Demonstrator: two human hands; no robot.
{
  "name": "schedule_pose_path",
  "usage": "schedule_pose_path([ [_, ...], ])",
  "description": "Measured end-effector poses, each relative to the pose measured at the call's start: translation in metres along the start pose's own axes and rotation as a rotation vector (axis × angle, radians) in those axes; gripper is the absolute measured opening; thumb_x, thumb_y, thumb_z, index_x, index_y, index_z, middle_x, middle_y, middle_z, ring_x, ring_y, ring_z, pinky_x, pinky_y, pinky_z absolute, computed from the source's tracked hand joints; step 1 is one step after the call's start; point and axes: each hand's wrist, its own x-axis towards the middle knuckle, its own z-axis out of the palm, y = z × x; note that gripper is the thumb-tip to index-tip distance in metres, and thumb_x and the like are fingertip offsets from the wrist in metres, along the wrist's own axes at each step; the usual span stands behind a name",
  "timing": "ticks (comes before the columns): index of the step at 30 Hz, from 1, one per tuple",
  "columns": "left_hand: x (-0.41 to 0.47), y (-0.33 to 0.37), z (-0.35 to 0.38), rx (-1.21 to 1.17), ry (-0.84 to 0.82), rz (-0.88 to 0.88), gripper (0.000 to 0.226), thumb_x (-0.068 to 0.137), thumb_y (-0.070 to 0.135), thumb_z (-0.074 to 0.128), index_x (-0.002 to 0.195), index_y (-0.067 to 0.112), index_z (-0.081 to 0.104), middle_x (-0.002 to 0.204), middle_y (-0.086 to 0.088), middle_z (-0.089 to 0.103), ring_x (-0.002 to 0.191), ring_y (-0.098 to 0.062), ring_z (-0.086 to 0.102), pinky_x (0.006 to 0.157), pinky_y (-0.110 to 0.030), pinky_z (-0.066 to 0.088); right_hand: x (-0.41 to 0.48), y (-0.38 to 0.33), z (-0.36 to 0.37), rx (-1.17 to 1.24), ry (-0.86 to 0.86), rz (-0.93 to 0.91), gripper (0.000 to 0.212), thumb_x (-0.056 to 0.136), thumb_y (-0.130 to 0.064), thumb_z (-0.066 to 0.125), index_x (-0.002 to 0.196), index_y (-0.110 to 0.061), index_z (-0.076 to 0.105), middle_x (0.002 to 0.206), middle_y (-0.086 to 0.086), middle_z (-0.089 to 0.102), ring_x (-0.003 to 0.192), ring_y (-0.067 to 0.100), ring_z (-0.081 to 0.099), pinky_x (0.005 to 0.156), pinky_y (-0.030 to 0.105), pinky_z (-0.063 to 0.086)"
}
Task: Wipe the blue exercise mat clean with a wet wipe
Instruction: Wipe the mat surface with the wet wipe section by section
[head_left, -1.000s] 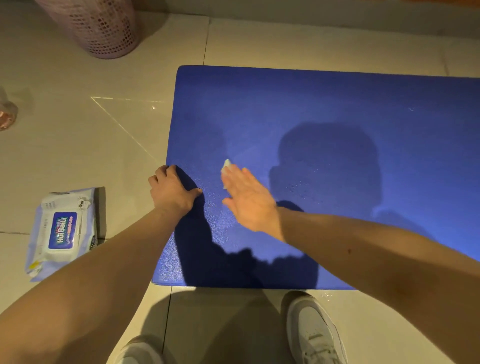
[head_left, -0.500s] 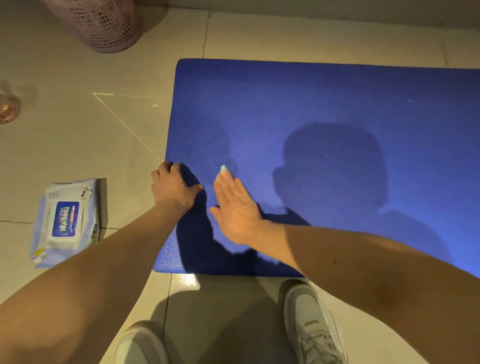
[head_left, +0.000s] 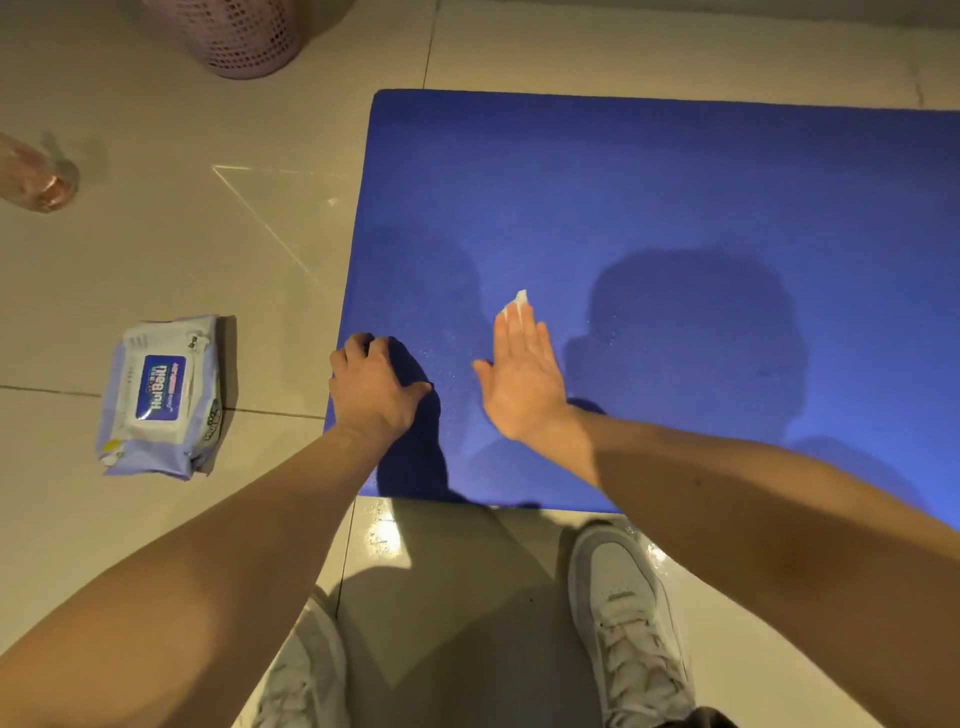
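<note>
Two bare hands are at work on a blue exercise mat (head_left: 649, 197) that lies flat on a pale tiled floor (head_left: 156, 249). The right hand (head_left: 522, 382) rests palm down near the mat's left end. Its fingers are straight and together, pressing a white wet wipe (head_left: 519, 300) beneath the fingertips, and only a small corner of the wipe shows beyond them. Its grip is fully open, a flat press and not a pinch. Since half a second ago this hand has slid rightward and farther up the mat, so the gap to the left hand is wider. The left hand (head_left: 374, 389) has stayed at the mat's left edge with its grip closed there, fingers curled over the edge and thumb laid across the top. Small drops glint on the mat between the hands. Left of the mat, a soft pack of wipes (head_left: 161, 395) lies on the floor with its white flap down, hiding its contents. A pink perforated basket (head_left: 234, 36) stands at the top, cut off by the frame, and what it holds cannot be seen. A pinkish clear vessel (head_left: 36, 176) sits at the far left, its contents unclear. Two white shoes (head_left: 628, 623) stand just below the mat's near edge.
</note>
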Motion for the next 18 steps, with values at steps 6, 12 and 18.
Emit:
schedule_pose_path([
  [6,-0.016,-0.005,0.007,0.059,-0.007,0.037,0.08,0.081,0.046,0.077,0.147,0.016,0.042,0.155,-0.009,0.03,0.138,-0.035,0.029,0.111,-0.046,0.035,-0.029,-0.02,0.016,-0.153,-0.018,-0.29,0.072,0.109,-0.045,0.018,0.16,0.0,-0.004,0.168,0.018,-0.013,0.156,0.031,-0.016,0.127,0.046,0.001],
  [12,-0.022,-0.01,0.008,0.073,-0.008,0.05,0.079,0.085,0.046,0.074,0.148,0.016,0.039,0.155,-0.007,0.029,0.139,-0.034,0.027,0.111,-0.046,0.033,-0.006,0.068,-0.012,-0.064,-0.037,0.013,0.072,0.109,-0.042,0.03,0.161,0.0,0.001,0.169,0.018,-0.009,0.157,0.03,-0.011,0.128,0.045,-0.001],
  [18,-0.037,-0.014,0.014,0.094,-0.011,0.054,0.078,0.083,0.045,0.076,0.147,0.017,0.041,0.154,-0.008,0.031,0.138,-0.035,0.028,0.111,-0.048,0.035,-0.035,0.012,0.008,-0.104,0.004,-0.007,0.073,0.11,-0.044,0.018,0.158,0.006,-0.005,0.167,0.024,-0.008,0.155,0.039,-0.013,0.127,0.048,0.006],
])
